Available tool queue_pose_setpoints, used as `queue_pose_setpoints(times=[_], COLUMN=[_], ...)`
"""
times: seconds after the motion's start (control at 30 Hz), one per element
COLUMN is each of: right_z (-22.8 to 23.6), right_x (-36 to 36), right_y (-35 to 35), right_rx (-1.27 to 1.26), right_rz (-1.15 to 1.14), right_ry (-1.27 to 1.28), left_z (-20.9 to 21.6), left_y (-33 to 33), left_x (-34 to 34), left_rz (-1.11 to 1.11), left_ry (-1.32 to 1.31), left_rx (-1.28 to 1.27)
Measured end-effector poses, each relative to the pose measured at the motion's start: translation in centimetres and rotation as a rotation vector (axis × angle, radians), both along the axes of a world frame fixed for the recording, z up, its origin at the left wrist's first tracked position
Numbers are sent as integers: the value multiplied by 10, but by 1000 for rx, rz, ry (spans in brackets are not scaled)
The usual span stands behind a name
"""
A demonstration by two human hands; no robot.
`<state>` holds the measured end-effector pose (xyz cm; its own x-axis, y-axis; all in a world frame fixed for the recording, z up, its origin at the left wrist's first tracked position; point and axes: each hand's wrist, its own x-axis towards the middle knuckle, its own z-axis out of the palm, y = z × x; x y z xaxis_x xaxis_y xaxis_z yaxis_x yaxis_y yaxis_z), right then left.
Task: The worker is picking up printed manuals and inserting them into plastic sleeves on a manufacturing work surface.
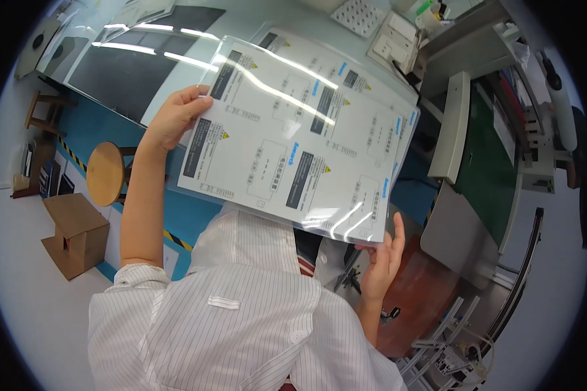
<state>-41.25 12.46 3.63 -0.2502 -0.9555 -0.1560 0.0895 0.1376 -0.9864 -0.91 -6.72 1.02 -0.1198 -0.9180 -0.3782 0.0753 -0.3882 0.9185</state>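
A stack of glossy printed label sheets point(248, 166), white with dark boxes, blue marks and small yellow triangles, is tilted in front of my chest. Its upper left edge is pinched between the thumb and fingers of my left hand point(176, 117). My right hand point(385, 264) grips the lower right corner, its thumb and some fingers at the edge and one finger pointing up beside it. Clear margins stick out around the print, and bright lamp reflections streak across the surface. Another printed sheet shows behind the top one, partly hidden; how many there are I cannot tell.
Beyond the sheets lies a glass-topped table point(195, 19) with a dark panel. A machine with a green bed point(486, 176) stands at the right. On the left are a round wooden stool point(104, 173) and an open cardboard box point(78, 228).
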Motion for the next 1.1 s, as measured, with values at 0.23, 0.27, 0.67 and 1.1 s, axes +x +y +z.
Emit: queue_pose_setpoints(times=[0.23,0.27,0.67,1.1], right_z=[-16,-20,-55,-42], right_x=[11,13,29,38], right_y=[14,18,26,18], right_rx=[-108,-108,-62,7], right_rz=[-92,-134,-195,-161], right_ry=[25,-54,514,1139], left_z=[21,22,-25,-23], left_y=[-7,-8,-9,-9], left_x=[-11,-10,-24,-37], left_rz=[0,-14,188,244], left_ry=[-197,-308,-931,-1057], left_rx=[-271,-308,-672,-692])
